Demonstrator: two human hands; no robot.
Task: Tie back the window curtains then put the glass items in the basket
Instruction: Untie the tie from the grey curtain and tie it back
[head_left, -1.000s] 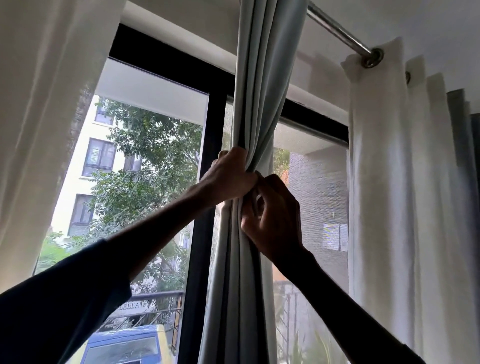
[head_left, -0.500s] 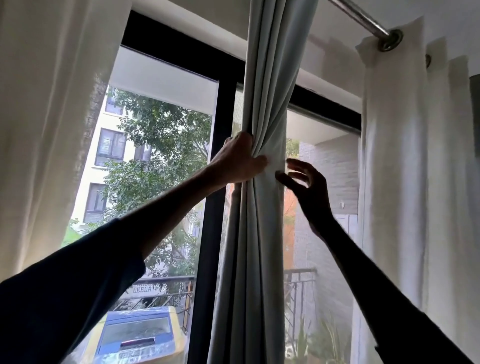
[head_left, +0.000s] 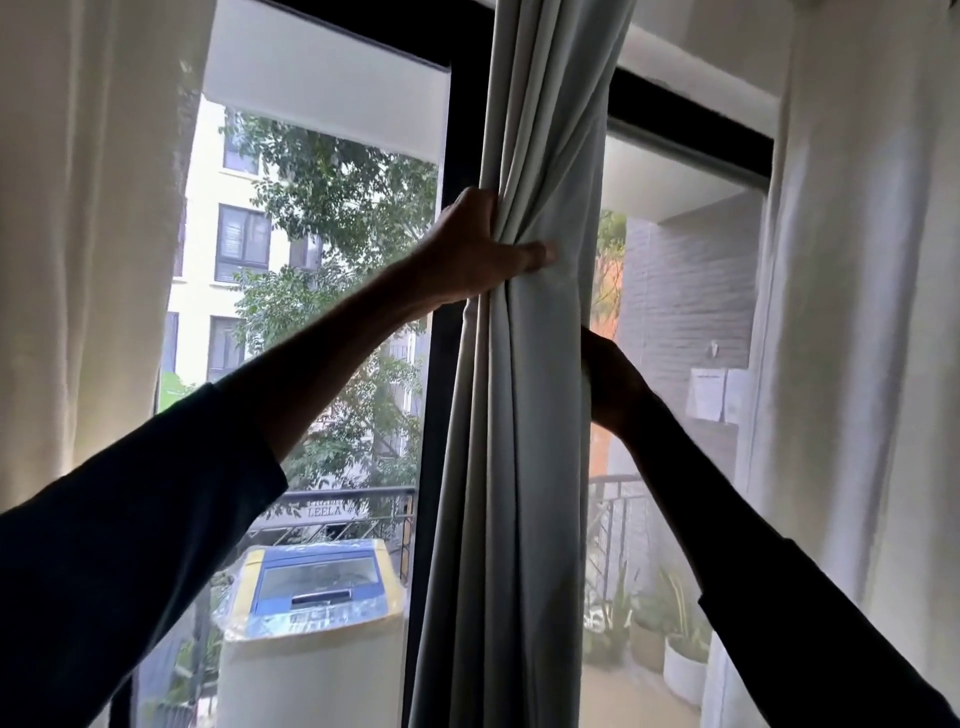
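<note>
Cream woven side curtains (head_left: 78, 234) flank the black-framed window (head_left: 436, 441). Before its middle post hangs the smooth pale-grey fabric curtain (head_left: 519, 467), bunched into long vertical folds. The left hand (head_left: 478, 249), arm outstretched, clamps the bunch, thumb pressed across its front. The right hand (head_left: 613, 379) reaches behind the bunch's right edge; its fingers are hidden, so I cannot tell their grip.

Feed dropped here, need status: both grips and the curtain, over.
Left grip holds bunched grey curtain. Right grip at its right edge, fingers hidden behind fabric. No tie visible; nothing blocking.
</note>
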